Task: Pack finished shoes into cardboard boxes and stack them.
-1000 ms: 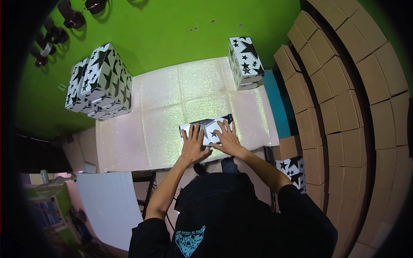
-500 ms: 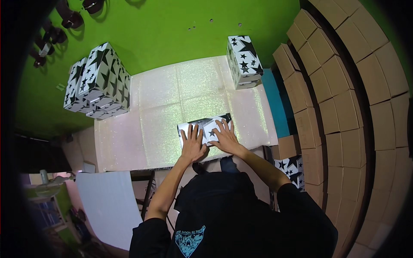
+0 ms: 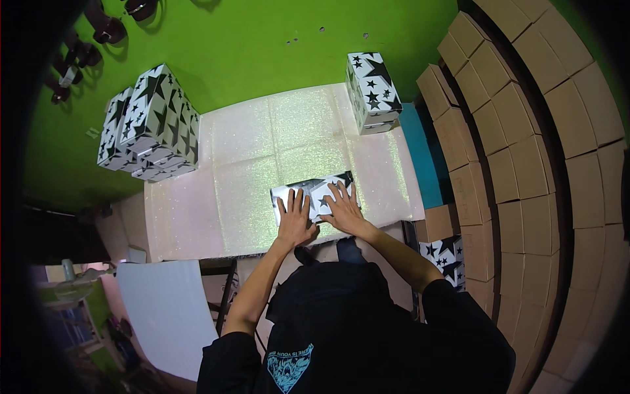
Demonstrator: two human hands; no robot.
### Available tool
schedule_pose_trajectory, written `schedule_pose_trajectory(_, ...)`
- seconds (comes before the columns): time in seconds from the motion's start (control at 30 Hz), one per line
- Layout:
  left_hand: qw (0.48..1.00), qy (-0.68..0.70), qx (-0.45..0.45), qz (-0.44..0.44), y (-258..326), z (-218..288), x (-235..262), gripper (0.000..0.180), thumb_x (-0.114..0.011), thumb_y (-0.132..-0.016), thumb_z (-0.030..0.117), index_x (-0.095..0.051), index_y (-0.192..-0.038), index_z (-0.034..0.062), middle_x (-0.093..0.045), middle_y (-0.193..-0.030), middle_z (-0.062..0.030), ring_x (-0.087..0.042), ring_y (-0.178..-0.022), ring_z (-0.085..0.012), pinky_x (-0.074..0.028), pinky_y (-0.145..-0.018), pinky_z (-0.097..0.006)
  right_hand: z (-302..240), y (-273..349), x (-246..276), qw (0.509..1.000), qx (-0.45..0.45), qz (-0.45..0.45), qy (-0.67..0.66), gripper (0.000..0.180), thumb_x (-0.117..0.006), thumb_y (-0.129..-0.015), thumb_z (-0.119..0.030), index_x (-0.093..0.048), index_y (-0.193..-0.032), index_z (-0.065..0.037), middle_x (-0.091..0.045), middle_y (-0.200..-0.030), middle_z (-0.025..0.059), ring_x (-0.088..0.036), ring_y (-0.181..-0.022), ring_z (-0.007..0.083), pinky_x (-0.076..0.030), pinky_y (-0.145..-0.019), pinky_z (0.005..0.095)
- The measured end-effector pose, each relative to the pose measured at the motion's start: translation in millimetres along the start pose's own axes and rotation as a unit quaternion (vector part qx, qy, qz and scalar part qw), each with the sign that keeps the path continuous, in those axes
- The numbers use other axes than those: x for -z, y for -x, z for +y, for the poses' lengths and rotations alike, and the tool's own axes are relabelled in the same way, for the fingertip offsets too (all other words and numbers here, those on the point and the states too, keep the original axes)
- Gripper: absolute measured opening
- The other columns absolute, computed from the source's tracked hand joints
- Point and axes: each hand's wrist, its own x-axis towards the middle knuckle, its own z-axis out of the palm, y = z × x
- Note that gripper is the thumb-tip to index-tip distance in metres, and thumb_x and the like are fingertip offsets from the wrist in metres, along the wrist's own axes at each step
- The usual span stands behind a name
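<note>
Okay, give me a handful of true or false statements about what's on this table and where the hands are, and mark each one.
1. Both hands rest flat on the star-printed box near the table's front edge. True: the left hand and the right hand lie side by side on it.
2. The table cover is plain black. False: it is a pale, glittery sheet.
3. A star-printed box stands at the table's far right corner. True.
4. The stack of star-printed boxes at the far left is held by a hand. False: no hand is near it.
5. Brown cardboard boxes line the right side. True.
</note>
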Motion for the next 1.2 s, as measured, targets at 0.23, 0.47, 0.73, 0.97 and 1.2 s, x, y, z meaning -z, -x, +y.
schedule_pose_trajectory(0.23,0.997,-0.043,-0.030,0.060,-0.9,-13.8,-13.8,0.085,-0.075,-0.077,0.042,-0.043,-0.144,-0.0004,-0.027,-0.157,-0.0235,-0.015,-0.149,-0.0450,-0.012,-0.113,-0.073,0.9,-2.9,6.7,0.998,0.042,-0.026,0.033,0.060,-0.076,-0.080,-0.044,-0.061,-0.119,-0.001,-0.041,-0.144,0.0231,-0.031,-0.139,0.0452,-0.017,-0.111,0.0709)
schedule_pose_trajectory(0.47,1.000,-0.011,0.012,0.009,-23.8,-1.2,17.0,0.107,-0.081,-0.065,0.053,-0.039,-0.146,-0.0026,-0.025,-0.158,-0.0241,-0.014,-0.149,-0.0447,-0.010,-0.113,-0.073,4.7,-8.5,6.4,0.995,0.041,-0.028,0.081,0.078,-0.079,-0.074,-0.048,-0.054,-0.133,-0.003,-0.038,-0.149,0.0228,-0.029,-0.141,0.0451,-0.016,-0.112,0.0703)
schedule_pose_trajectory(0.73,0.997,-0.042,0.036,-0.048,-49.9,-13.8,19.6,0.136,-0.082,-0.049,0.069,-0.031,-0.150,-0.0055,-0.020,-0.160,-0.0263,-0.010,-0.150,-0.0468,-0.010,-0.113,-0.073,10.4,-43.9,27.0,0.988,0.022,-0.122,0.091,0.119,-0.082,-0.061,-0.060,-0.030,-0.153,-0.005,-0.038,-0.150,0.0261,-0.028,-0.143,0.0486,-0.018,-0.113,0.0701)
schedule_pose_trajectory(0.97,0.995,-0.072,0.039,0.059,-53.9,-28.0,12.1,0.094,-0.082,-0.071,0.034,-0.038,-0.150,0.0096,-0.020,-0.162,-0.0184,-0.012,-0.150,-0.0444,-0.009,-0.114,-0.072,7.4,-26.3,34.6,0.965,-0.222,-0.114,0.080,0.115,-0.065,-0.073,-0.077,-0.030,-0.152,0.000,-0.036,-0.146,0.0326,-0.031,-0.137,0.0565,-0.018,-0.108,0.0758)
schedule_pose_trajectory(1.2,0.998,-0.044,-0.047,-0.007,-33.6,-7.2,10.9,0.075,-0.072,-0.073,0.021,-0.050,-0.143,0.0102,-0.021,-0.162,-0.0172,-0.012,-0.149,-0.0457,-0.010,-0.113,-0.075,14.2,1.0,35.1,0.991,-0.054,-0.114,0.034,0.100,-0.075,-0.073,-0.062,-0.042,-0.145,-0.002,-0.022,-0.156,0.0281,-0.013,-0.146,0.0535,-0.017,-0.109,0.0760)
